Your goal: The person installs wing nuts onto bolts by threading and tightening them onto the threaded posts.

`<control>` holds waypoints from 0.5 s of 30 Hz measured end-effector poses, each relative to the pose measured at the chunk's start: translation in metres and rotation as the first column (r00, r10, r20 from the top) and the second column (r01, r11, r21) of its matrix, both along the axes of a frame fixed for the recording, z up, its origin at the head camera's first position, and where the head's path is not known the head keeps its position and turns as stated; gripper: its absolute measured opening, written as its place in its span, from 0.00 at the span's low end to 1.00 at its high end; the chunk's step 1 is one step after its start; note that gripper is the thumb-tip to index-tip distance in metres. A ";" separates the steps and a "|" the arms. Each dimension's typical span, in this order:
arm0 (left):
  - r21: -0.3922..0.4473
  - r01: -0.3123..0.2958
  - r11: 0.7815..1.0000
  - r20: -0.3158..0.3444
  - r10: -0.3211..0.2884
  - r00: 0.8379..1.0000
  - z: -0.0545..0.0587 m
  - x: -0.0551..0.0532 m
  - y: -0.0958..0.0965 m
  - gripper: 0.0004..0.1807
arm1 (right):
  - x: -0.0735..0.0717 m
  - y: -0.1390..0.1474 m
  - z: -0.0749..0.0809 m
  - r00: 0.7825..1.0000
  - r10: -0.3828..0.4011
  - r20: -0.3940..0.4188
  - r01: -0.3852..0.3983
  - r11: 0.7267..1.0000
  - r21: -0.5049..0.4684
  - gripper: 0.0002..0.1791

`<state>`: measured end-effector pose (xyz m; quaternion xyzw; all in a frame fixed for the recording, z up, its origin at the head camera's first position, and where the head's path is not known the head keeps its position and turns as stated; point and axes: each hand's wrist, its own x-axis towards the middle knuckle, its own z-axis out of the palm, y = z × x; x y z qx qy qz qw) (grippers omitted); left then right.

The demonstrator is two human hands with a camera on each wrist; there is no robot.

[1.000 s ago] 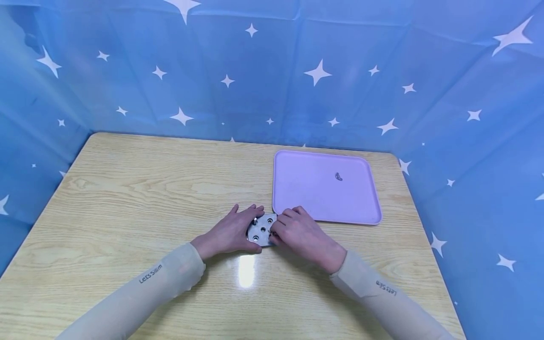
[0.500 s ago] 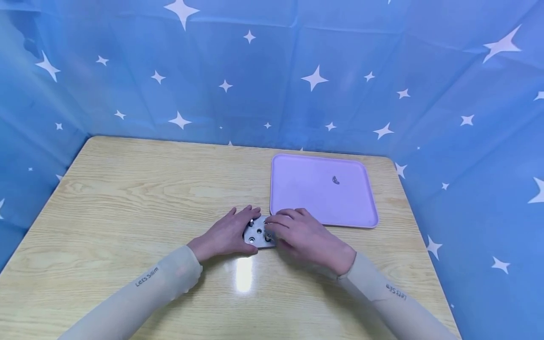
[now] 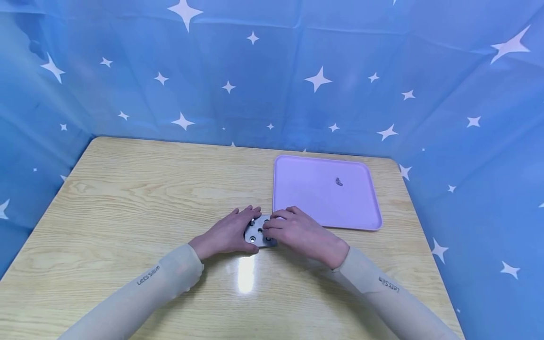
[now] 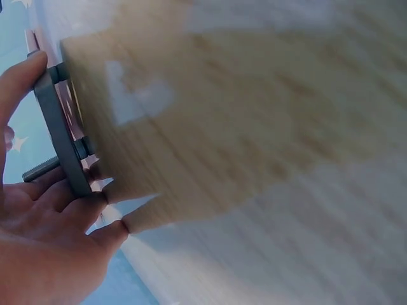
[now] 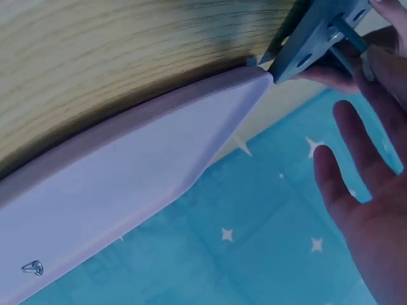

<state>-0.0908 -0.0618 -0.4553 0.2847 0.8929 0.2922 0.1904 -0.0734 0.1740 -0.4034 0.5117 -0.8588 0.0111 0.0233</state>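
Note:
A grey metal plate (image 3: 255, 231) with several round holes is held just above or on the table, near the tray's near left corner. My left hand (image 3: 227, 233) grips its left edge between thumb and fingers. One threaded screw (image 4: 42, 169) stands up from the plate beside the left fingers. Short dark feet (image 4: 82, 147) show under the plate in the left wrist view. My right hand (image 3: 303, 238) is over the plate's right side. In the right wrist view its thumb and finger pinch a screw (image 5: 350, 33) at a hole; the other fingers are spread.
A lilac tray (image 3: 314, 212) lies at the back right, close behind the right hand. On it is a small dark metal piece (image 3: 338, 182). The wooden table (image 3: 170, 170) ends at a blue star-patterned cloth (image 3: 272, 71).
The right fingers shift over the plate's right side, first lifting a little and then moving in toward its middle. The left hand keeps its grip. The head view tilts slightly.

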 end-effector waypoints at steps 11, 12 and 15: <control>-0.003 -0.006 1.000 0.006 0.006 1.000 0.003 0.001 0.001 0.53 | 0.002 -0.008 -0.014 0.992 -0.106 -0.063 0.101 0.992 -0.081 0.09; -0.001 -0.008 1.000 0.008 0.008 1.000 0.003 0.001 0.001 0.53 | 0.002 -0.008 -0.015 0.991 -0.121 -0.062 0.116 0.989 -0.088 0.10; 0.000 -0.012 1.000 0.016 0.012 1.000 0.002 0.002 0.002 0.53 | 0.005 -0.010 -0.018 0.983 -0.175 -0.061 0.168 0.981 -0.100 0.12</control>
